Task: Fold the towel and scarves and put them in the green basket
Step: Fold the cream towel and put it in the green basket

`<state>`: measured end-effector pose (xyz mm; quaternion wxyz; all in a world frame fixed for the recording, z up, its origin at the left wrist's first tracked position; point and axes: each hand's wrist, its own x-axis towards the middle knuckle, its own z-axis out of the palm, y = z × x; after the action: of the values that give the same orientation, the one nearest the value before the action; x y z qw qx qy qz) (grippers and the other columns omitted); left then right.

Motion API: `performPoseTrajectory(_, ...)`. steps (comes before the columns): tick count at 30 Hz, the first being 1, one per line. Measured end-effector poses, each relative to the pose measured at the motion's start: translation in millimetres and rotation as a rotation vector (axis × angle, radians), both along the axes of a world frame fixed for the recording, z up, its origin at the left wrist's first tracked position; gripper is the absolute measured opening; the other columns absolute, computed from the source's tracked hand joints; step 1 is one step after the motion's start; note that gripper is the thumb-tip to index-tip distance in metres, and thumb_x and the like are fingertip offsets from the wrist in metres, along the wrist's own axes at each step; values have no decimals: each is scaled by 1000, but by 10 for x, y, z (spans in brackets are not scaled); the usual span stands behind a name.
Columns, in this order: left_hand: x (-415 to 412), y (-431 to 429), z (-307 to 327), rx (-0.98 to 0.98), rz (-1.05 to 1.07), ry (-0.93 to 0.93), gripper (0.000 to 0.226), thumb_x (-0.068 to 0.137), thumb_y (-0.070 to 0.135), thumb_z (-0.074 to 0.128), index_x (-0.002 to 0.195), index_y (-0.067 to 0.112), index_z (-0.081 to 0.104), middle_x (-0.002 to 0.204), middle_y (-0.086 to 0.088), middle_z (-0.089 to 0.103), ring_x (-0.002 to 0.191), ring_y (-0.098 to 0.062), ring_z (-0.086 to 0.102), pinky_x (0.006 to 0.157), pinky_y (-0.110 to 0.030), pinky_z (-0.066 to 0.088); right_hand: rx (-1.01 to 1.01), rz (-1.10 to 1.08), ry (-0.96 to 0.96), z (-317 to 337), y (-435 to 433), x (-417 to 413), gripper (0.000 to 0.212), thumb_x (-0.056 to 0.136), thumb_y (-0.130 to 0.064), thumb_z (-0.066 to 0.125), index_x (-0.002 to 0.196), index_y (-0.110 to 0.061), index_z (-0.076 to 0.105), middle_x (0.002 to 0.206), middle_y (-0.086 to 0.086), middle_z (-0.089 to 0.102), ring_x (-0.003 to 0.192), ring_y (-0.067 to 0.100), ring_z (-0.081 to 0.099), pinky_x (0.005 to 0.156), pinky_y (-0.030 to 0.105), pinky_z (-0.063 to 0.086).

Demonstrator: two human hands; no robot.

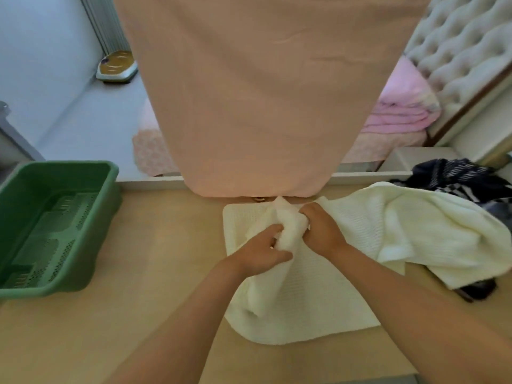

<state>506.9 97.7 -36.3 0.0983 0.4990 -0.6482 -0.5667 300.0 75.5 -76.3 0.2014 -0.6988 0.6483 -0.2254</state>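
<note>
Both hands bunch the cream knitted scarf (304, 286).
Left hand (260, 254) and right hand (322, 231) fingers curl clamped around its raised fold; green plastic basket (105, 217) sits left on the surface.

Light wood table (166, 259) — green basket (103, 231) at left edge; cream knit cloth (304, 306) spread from centre toward right edge; dark striped scarf (457, 176) bunched at far right corner.
</note>
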Motion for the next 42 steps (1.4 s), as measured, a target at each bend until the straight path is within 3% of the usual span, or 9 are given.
performPoseTrajectory(5, -547, 110, -400, -4, -83, -157, 71, 92, 35, 62, 152, 32, 25, 144, 2, 47, 129, -15, 46, 107, -31, 39, 477, -18, 430, -282, 255, -783, 48, 98, -30, 48, 146, -28, 43, 157, 9, 29, 136, 31, 39, 112, 46, 31)
performPoseTrajectory(10, -603, 190, -790, -256, -84, -478, 59, 101, 29, 46, 154, 25, 21, 159, -2, 23, 144, -23, 20, 118, -39, 22, 524, 44, 355, -473, 492, -933, 58, 100, -37, 45, 154, -33, 26, 162, 6, 22, 142, 28, 33, 117, 43, 26)
performPoseTrajectory(16, -547, 297, -1026, -132, -315, -774, 82, 89, 74, 36, 148, 51, -16, 160, 7, -26, 147, -32, -21, 113, -69, 4, 691, 104, 295, -665, 639, -689, 78, 96, -50, 50, 156, -43, 2, 166, 2, -8, 151, 28, -1, 120, 55, 15)
performPoseTrajectory(21, -250, 243, -1002, -83, -216, -1001, 88, 83, 84, 17, 155, 38, -3, 161, -1, -24, 147, -38, -20, 112, -70, -3, 662, 167, 260, -640, 600, -148, 79, 93, -42, 51, 157, -39, 6, 165, 5, -1, 149, 32, 2, 120, 49, 20)
performPoseTrajectory(28, 635, 147, -952, -8, -67, -1216, 99, 90, 71, 35, 155, 7, -5, 161, -22, -12, 149, -40, -7, 115, -66, 7, 721, 277, -99, -593, 524, 792, 80, 91, -20, 57, 158, -33, 15, 165, -2, 15, 150, 19, 16, 121, 35, 17)
performPoseTrajectory(31, 849, 143, -926, -35, 1, -1249, 81, 96, 53, 39, 153, 3, 13, 159, -24, 9, 147, -40, 12, 115, -60, 19, 691, 245, -243, -524, 574, 996, 75, 94, -27, 62, 157, -29, 21, 161, -9, 24, 146, 10, 24, 116, 25, 19)
performPoseTrajectory(34, 788, 82, -844, -294, 70, -1205, 50, 87, 33, 48, 131, 10, 42, 130, -11, 42, 119, -27, 42, 96, -38, 41, 596, 180, -221, -481, 620, 939, 63, 96, -19, 56, 154, -26, 31, 158, -7, 30, 143, 10, 30, 117, 25, 21)
performPoseTrajectory(38, 377, 9, -789, -606, 53, -978, 31, 77, 19, 53, 107, 14, 52, 101, -5, 48, 90, -21, 45, 78, -31, 41, 498, 19, -60, -510, 715, 497, 52, 99, -16, 50, 149, -23, 40, 157, 0, 34, 143, 16, 31, 120, 31, 22)
performPoseTrajectory(42, -78, 46, -847, -606, -200, -634, 44, 91, 31, 55, 134, 25, 47, 129, -2, 46, 115, -20, 43, 96, -33, 41, 623, -75, 242, -590, 902, -55, 62, 100, -28, 48, 157, -29, 22, 166, 7, 3, 152, 26, 4, 123, 49, 10)
